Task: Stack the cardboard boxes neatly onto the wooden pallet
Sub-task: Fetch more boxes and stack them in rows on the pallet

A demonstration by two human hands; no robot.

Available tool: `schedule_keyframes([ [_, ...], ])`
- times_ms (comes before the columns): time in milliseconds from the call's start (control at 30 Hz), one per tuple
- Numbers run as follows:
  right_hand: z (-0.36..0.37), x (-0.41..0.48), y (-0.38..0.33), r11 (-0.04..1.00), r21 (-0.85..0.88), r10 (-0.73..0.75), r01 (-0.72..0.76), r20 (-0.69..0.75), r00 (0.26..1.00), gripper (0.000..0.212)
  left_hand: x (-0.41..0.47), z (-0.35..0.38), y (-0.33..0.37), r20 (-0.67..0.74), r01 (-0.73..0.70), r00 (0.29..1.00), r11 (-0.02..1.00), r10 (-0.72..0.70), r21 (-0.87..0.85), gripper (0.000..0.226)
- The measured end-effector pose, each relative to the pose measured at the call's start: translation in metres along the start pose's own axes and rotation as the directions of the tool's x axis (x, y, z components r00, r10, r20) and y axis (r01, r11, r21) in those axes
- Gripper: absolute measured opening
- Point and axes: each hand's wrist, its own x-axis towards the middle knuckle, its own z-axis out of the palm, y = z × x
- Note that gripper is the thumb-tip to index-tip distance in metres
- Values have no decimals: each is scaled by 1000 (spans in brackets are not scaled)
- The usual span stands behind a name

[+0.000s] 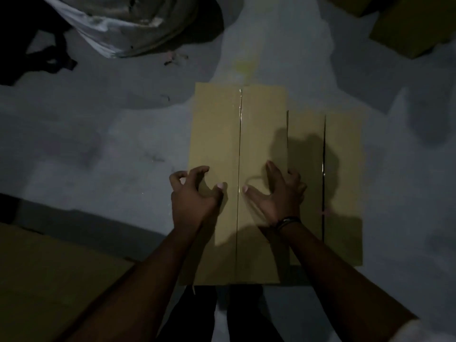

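A tall taped cardboard box [222,134] stands in the middle of the dim head view, its top facing me. A second, lower cardboard box [343,183] sits against its right side. My left hand [195,196] hovers at the tall box's left edge with its fingers curled and spread and the thumb over the top. My right hand [278,193] lies spread on the box top. Its fingers reach the right edge and its thumb points at the tape seam. Neither hand holds anything. No wooden pallet is in view.
A grey floor [98,149] surrounds the boxes. A white sack [118,28] lies at the top left beside a dark strap-like object [49,58]. More cardboard shows at the bottom left [49,280] and the top right [414,25]. My legs [222,314] are just behind the tall box.
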Motion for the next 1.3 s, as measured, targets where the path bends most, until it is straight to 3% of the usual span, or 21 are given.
schedule_keyframes([
  [133,-60,-31,-94,996,-29,-81,81,-11,997,91,-33,-85,57,-85,79,993,997,-78,6,53],
  [267,-124,-65,-208,947,-223,-238,232,2,971,98,-67,-184,122,-177,57,983,998,-53,17,64],
  [367,-160,-91,-288,834,-367,-441,413,9,898,96,-84,-255,156,-251,17,968,998,-2,57,72],
  [567,-182,-121,-436,735,-317,-613,599,66,787,92,-83,-390,183,-403,-57,905,979,134,198,80],
  [700,-166,-132,-520,647,-331,-722,687,25,692,87,-65,-457,180,-498,6,863,983,89,186,85],
  [800,-145,-128,-581,578,-319,-775,751,71,627,83,-44,-499,173,-578,92,815,978,35,189,92],
  [1000,-87,-106,-708,396,-224,-863,890,239,444,81,6,-575,156,-685,336,709,934,-165,123,102],
  [1200,-40,-115,-843,141,-126,-913,982,368,178,77,42,-661,152,-756,511,543,858,-365,-48,104],
  [1300,-14,-127,-895,54,-81,-907,995,412,83,78,55,-702,142,-769,563,448,812,-456,-153,104],
])
